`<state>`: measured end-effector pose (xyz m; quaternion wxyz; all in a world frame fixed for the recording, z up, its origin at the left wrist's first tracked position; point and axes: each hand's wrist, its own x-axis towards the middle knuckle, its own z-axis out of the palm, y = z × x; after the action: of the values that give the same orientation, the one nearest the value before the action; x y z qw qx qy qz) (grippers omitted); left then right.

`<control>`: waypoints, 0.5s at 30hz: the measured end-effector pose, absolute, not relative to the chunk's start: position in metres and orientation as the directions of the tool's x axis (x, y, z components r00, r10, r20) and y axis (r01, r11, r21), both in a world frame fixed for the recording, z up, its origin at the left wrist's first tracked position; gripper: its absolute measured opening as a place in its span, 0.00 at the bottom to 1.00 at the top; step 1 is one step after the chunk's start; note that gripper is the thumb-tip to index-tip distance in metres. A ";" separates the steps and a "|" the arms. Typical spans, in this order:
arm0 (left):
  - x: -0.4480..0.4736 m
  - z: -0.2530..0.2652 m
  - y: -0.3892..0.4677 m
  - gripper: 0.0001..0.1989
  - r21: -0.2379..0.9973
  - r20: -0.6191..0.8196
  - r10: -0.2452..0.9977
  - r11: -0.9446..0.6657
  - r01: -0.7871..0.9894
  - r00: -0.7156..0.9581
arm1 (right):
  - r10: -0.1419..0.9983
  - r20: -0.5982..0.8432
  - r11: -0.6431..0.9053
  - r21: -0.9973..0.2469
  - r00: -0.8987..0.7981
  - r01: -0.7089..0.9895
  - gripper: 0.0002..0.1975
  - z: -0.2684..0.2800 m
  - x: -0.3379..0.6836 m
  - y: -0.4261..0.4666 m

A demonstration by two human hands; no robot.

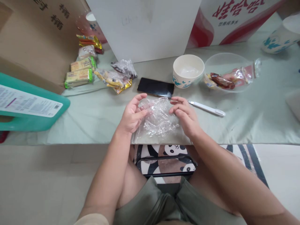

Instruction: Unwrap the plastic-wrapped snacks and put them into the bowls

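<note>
A crumpled clear plastic bag [160, 120] lies at the table's front edge between my two hands. My left hand [134, 115] is at its left side, with the thumb and curled fingers pinching the plastic and the index finger raised. On the other side, my right hand [185, 115] has its fingers bent and loosely apart, the fingertips close to the plastic's right edge. Just beyond the bag is a black phone [156, 87], lying flat. To the right of my right hand rests a white pen-shaped cutter [207, 108].
Behind the phone stands a paper bowl [188, 70], beside a clear plastic bowl [225, 59] holding packaged snacks. Wrapped snacks [79, 77] sit at the left, near a green jug [42, 118]. A white box [150, 31] and a cardboard box [35, 40] border the back.
</note>
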<state>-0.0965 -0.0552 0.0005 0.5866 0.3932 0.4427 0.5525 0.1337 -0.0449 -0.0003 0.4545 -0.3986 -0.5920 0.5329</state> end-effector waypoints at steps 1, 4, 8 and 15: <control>-0.096 0.002 -0.056 0.30 0.951 -0.085 0.996 0.088 -0.297 0.023 | 0.974 0.077 0.070 -0.997 -0.213 -0.038 0.09 0.000 0.132 -0.045; -0.093 0.007 -0.061 0.28 0.958 -0.078 0.990 0.107 -0.267 0.118 | 0.978 -0.042 -0.073 -0.987 -0.205 -0.146 0.29 0.001 0.127 -0.046; -0.087 0.009 -0.063 0.24 0.986 -0.051 0.979 0.081 -0.148 0.198 | 0.893 -0.191 -0.260 -0.958 -0.408 -0.120 0.42 0.006 0.123 -0.050; -0.090 0.004 -0.061 0.35 0.946 -0.147 0.987 0.159 -0.282 0.065 | 0.949 -0.176 -0.179 -0.984 -0.261 0.013 0.25 0.010 0.122 -0.050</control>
<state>-0.0900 -0.0610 0.0043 0.6150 0.3927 0.4489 0.5158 0.1224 -0.0497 0.0101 0.3857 -0.4700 -0.5118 0.6070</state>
